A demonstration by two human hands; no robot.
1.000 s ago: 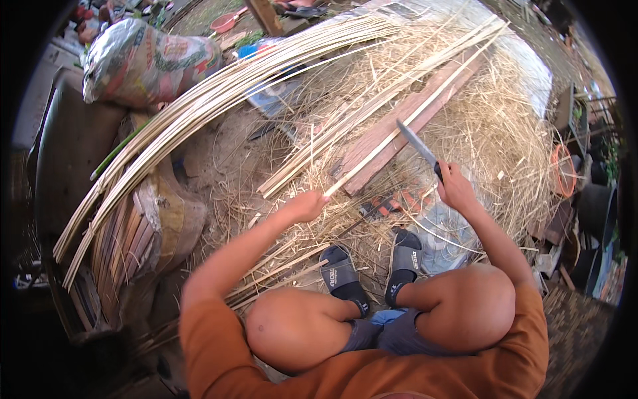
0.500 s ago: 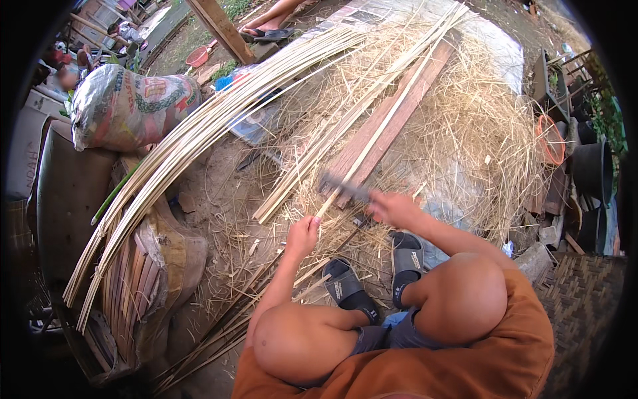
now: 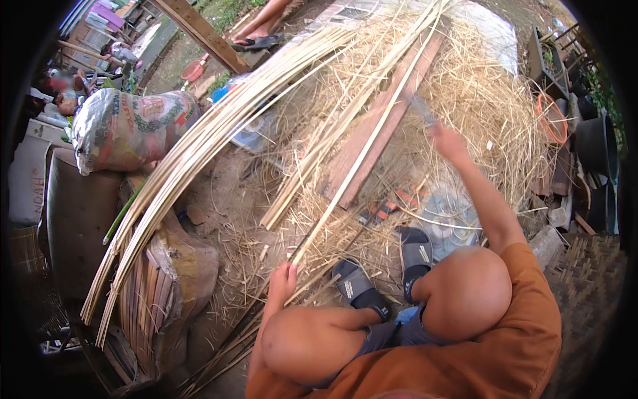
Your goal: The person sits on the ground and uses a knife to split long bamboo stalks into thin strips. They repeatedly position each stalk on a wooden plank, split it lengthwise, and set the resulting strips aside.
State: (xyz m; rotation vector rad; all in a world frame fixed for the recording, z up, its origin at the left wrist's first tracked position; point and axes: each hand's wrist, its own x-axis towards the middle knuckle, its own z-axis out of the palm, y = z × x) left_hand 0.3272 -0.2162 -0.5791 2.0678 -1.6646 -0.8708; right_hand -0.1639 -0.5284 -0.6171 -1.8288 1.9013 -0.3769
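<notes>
My left hand, beside my left knee, is closed round the near end of a long pale bamboo strip. The strip slants away over a brown wooden plank toward the far end. My right hand is out over the shavings, right of the plank, gripping a knife whose grey blade is smeared by motion. The blade is close to the strip's far half; whether they touch I cannot tell. More pale strips lie along the plank's left side.
A long bundle of strips arches across the left, near a stuffed sack. Curly shavings cover the ground sheet. Dark slats stand at lower left. Right are an orange basket and black buckets. Another person's legs show beyond.
My right hand and the knife have moved away from me, up along the strip. My left hand has come back toward my knee, drawing the strip's near end with it.
</notes>
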